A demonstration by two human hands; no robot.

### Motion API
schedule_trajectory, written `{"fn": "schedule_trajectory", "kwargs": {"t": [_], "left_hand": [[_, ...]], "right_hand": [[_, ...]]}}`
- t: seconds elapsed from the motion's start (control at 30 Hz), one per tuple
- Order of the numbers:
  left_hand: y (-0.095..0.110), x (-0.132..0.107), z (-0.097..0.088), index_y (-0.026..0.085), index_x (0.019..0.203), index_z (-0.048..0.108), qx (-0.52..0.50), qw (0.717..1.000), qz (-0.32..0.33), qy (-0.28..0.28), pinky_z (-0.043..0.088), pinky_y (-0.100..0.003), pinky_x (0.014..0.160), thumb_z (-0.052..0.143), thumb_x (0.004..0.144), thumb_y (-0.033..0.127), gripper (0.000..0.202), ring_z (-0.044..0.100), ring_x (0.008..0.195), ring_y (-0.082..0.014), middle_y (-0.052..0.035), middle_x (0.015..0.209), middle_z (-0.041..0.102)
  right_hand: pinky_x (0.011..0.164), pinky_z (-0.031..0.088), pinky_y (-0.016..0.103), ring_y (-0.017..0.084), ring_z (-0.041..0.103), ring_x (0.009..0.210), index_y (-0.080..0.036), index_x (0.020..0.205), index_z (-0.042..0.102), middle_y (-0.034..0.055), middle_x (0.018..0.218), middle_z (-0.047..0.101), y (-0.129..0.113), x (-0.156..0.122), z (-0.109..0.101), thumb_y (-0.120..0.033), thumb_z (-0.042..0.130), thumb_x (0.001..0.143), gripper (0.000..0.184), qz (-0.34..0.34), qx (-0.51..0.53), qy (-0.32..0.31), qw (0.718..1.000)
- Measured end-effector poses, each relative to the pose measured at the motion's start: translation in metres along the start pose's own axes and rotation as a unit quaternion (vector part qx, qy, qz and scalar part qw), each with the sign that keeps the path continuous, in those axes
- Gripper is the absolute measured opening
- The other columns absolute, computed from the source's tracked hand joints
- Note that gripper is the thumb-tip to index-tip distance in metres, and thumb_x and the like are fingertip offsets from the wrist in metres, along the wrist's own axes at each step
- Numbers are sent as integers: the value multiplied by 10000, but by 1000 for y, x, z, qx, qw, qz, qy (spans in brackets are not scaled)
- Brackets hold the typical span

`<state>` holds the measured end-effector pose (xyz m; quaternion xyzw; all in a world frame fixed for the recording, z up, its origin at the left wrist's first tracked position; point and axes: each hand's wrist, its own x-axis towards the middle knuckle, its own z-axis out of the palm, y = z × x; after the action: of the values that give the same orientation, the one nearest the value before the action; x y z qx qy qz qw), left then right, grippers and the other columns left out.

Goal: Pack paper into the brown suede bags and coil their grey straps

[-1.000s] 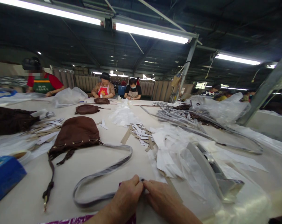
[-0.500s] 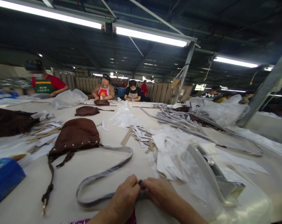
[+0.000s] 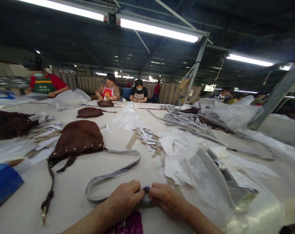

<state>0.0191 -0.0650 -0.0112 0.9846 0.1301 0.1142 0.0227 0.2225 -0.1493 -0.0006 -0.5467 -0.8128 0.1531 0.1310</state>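
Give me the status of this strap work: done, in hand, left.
Done: the brown suede pouch looks assembled, with its gathered edge drawn in. In hand: the left hand and right hand pinch the end of the grey strap that runs from the pouch. Left: probably the bundle of grey straps and the pile of tan strips nearby.

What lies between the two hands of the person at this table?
In the head view, the bunched end of a grey strap lies between the left hand and the right hand, and both hands pinch it.
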Motion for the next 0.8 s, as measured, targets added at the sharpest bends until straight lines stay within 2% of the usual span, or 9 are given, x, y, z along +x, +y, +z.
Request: {"fn": "schedule_trajectory", "kwargs": {"t": [0.1,0.2,0.27,0.37,0.43,0.5,0.6,0.67,0.8], "left_hand": [[10,-1,19,193,884,543,-21,997,-68,26,412,-249,636,448,880,93,138,534,720,-165,-15,820,584],[22,0,24,178,852,557,-73,989,-125,42,426,-249,662,470,863,84,128,565,740,-165,-27,829,615],[24,1,17,174,849,563,-112,985,-129,28,429,-243,680,491,865,102,103,588,773,-165,-27,855,640],[19,1,-4,194,870,565,-181,976,-119,-22,418,-220,666,533,874,166,42,614,778,-154,8,854,671],[14,0,-17,228,967,556,-211,971,-107,-40,412,-209,661,551,867,178,113,625,785,-149,34,872,684],[10,-1,-23,249,1015,549,-197,974,-101,-57,410,-209,650,550,856,168,179,635,790,-156,39,879,692],[13,1,-19,221,932,572,-124,984,-93,-93,418,-230,627,519,861,178,98,651,777,-191,2,854,698],[20,6,-14,194,937,573,-83,984,-113,-111,449,-271,659,459,871,147,140,661,817,-228,-43,895,702],[42,21,-8,139,1092,538,-59,960,-223,-155,496,-408,747,435,803,57,318,660,917,-314,-124,1010,686]], "right_hand": [[711,392,238,171,598,854,-218,971,593,20,930,649,-6,4,-5,-161,589,813,168,23,-9,-14,1000],[661,379,263,199,608,815,-212,998,579,37,923,657,-19,8,-3,-234,618,810,193,77,-56,-19,995],[635,368,261,193,599,788,-199,961,581,43,898,643,-23,10,-2,-279,600,841,145,79,-66,-27,994],[659,371,242,167,569,804,-192,906,577,29,887,610,-14,9,-1,-291,589,863,108,5,-24,-40,999],[671,375,238,158,548,801,-187,888,573,24,880,586,-3,8,-2,-300,580,871,114,-36,2,-36,999],[675,379,235,152,539,795,-183,891,579,22,868,569,5,6,-5,-309,563,882,127,-56,18,-31,998],[680,385,220,146,554,807,-199,921,598,16,872,572,4,7,-9,-274,586,863,96,-64,20,-44,997],[657,381,227,157,577,804,-208,910,607,23,884,595,-6,9,-9,-211,578,853,64,-18,-25,-46,998],[620,367,268,208,628,806,-193,957,598,65,904,666,-29,10,1,-123,493,859,160,116,-95,-24,988]]}}
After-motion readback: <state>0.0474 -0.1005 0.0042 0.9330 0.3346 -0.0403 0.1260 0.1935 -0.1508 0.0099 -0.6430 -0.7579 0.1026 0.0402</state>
